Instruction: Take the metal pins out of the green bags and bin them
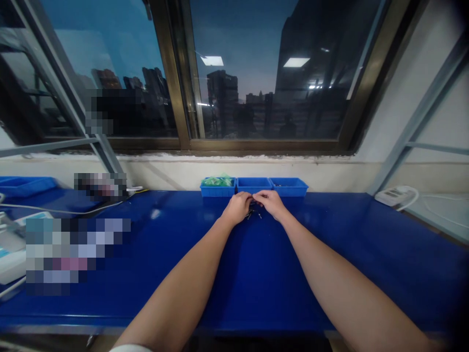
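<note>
My left hand (240,206) and my right hand (270,204) meet just in front of the blue bins, fingertips pinched close together. Whatever they pinch is too small to name. Beneath the fingers, several small dark and shiny pieces (250,213) lie on the blue tabletop (256,274). Behind my left hand stands a blue bin (219,189) holding green, crinkled plastic-like material. The middle blue bin (254,185) is partly covered by my hands. In the right blue bin (293,188) a few tiny bits show near the rim.
A white power strip (396,195) with a cable sits at the back right. White equipment (14,254) and cables lie at the left, beside blurred-out patches. Another blue tray (27,186) is at the far left. Grey metal posts and a window (264,73) rise behind.
</note>
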A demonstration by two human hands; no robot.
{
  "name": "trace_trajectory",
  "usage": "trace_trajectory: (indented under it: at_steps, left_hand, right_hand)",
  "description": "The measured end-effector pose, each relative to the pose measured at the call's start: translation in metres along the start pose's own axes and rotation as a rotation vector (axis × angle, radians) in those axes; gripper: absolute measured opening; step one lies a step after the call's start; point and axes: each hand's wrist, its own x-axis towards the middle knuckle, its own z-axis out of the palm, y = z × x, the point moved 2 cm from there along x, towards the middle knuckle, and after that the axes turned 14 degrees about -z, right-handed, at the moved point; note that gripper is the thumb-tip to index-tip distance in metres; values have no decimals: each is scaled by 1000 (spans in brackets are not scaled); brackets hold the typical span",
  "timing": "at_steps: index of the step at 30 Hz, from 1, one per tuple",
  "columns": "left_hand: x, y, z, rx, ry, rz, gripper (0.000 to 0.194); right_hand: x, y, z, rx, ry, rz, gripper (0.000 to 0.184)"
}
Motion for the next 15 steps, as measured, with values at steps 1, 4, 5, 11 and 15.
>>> trace_trajectory:
  at_steps: [1,4,5,11,15]
  left_hand:
    - [0,0,-1,-8,31,-6,22]
    - [0,-2,-2,15,113,-92,25]
    - [-1,-3,-2,37,118,-130,26]
    - [-1,-7,7,172,11,-226,30]
    - [-2,-8,9,191,-56,-208,37]
  right_hand:
    - [1,1,-2,-24,35,-11,26]
    - [6,5,-10,-194,156,-58,24]
    - [8,7,-12,-267,180,-65,26]
    - [7,25,-18,-430,21,-20,71]
    - [2,26,-15,-519,-40,-33,74]
